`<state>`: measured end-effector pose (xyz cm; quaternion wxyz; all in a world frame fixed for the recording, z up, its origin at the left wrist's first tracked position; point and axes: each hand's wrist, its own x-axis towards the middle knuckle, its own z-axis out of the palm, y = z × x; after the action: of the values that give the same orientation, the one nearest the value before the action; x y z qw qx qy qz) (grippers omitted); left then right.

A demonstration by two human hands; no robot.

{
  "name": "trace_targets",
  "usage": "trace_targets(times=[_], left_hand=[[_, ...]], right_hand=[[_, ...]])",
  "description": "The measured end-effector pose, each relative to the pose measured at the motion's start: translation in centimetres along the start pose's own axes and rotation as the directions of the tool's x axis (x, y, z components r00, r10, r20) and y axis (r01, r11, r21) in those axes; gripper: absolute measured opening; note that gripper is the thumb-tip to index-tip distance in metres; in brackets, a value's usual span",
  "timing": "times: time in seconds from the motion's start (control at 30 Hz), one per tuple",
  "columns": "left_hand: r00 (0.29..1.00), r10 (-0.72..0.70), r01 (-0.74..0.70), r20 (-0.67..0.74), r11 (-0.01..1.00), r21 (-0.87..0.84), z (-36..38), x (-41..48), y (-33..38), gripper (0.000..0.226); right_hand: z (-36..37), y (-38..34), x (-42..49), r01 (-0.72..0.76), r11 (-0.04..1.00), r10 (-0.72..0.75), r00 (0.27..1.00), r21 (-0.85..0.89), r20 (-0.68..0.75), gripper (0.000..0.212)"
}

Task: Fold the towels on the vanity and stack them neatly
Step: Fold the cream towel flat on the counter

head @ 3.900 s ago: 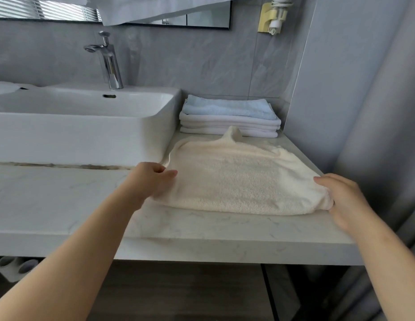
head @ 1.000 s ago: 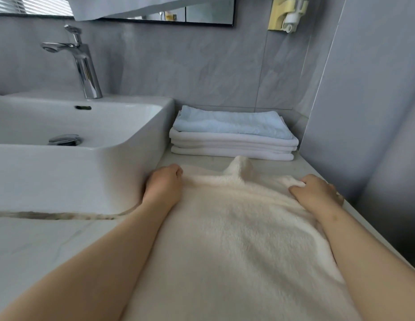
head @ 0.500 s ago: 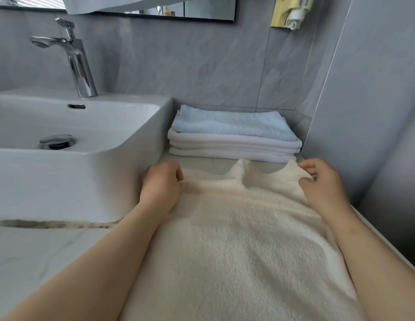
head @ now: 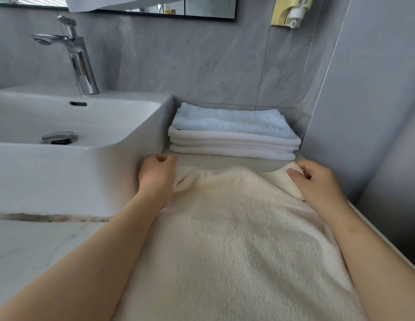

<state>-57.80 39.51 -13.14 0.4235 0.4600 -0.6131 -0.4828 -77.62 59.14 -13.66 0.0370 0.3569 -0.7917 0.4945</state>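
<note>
Single view: head-worn wide-angle cam, first-person. It faces forward and tilts down along the tabletop (head: 28,246) toward the tiled back wall. It sits low and close. The cream towel (head: 236,239) fills bottom centre and runs off the lower edge. Both forearms enter from the bottom corners, and the left hand (head: 156,174) and right hand (head: 315,181) land mid-frame. The sink (head: 86,172) takes the left half, faucet (head: 79,59) upper left. The stack of folded towels (head: 232,140) is centred behind the hands. The top edge clips the mirror (head: 202,8) and a yellow wall holder (head: 287,10). A side wall (head: 375,89) closes the right. Straight lines bow near the frame edges.
</note>
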Motion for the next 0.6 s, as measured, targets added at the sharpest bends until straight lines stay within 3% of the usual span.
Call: trace_targets(times=[0.1,0.17,0.23,0.33,0.47,0.53,0.6], left_hand=[[0.997,-0.071,0.074,0.037,0.995,-0.068,-0.3,-0.2,0.3,0.029],[0.991,-0.064,0.048,0.117,0.990,0.132,-0.4,-0.5,0.5,0.026],[0.980,-0.027,-0.050,0.196,0.924,0.380,-0.3,-0.7,0.4,0.031],[0.957,0.007,-0.147,0.289,0.873,0.465,-0.2,-1.1,0.1,0.024],[0.967,0.041,-0.142,0.251,0.905,0.400,-0.4,-0.7,-0.1,0.013],[0.974,0.087,-0.174,0.208,0.877,0.447,-0.5,-0.6,-0.1,0.005],[0.971,0.132,-0.219,0.198,0.825,0.522,-0.4,-0.4,-0.4,0.013]], right_hand=[[-0.4,-0.3,-0.2,-0.023,0.996,0.029,0.997,0.083,-0.069,0.017],[-0.5,-0.4,-0.3,-0.055,0.993,0.064,0.995,0.108,-0.079,0.018],[-0.7,-0.4,-0.4,-0.089,0.992,0.093,0.995,0.094,-0.043,0.018],[-0.6,0.1,-0.3,-0.165,0.986,0.166,0.986,-0.007,0.035,0.015],[-0.9,1.2,0.0,-0.228,0.963,0.223,0.973,-0.144,-0.050,0.013],[-1.2,1.7,0.2,-0.277,0.934,0.261,0.960,-0.225,-0.097,0.013],[-1.5,2.3,0.4,-0.331,0.887,0.324,0.943,-0.322,-0.077,0.014]])
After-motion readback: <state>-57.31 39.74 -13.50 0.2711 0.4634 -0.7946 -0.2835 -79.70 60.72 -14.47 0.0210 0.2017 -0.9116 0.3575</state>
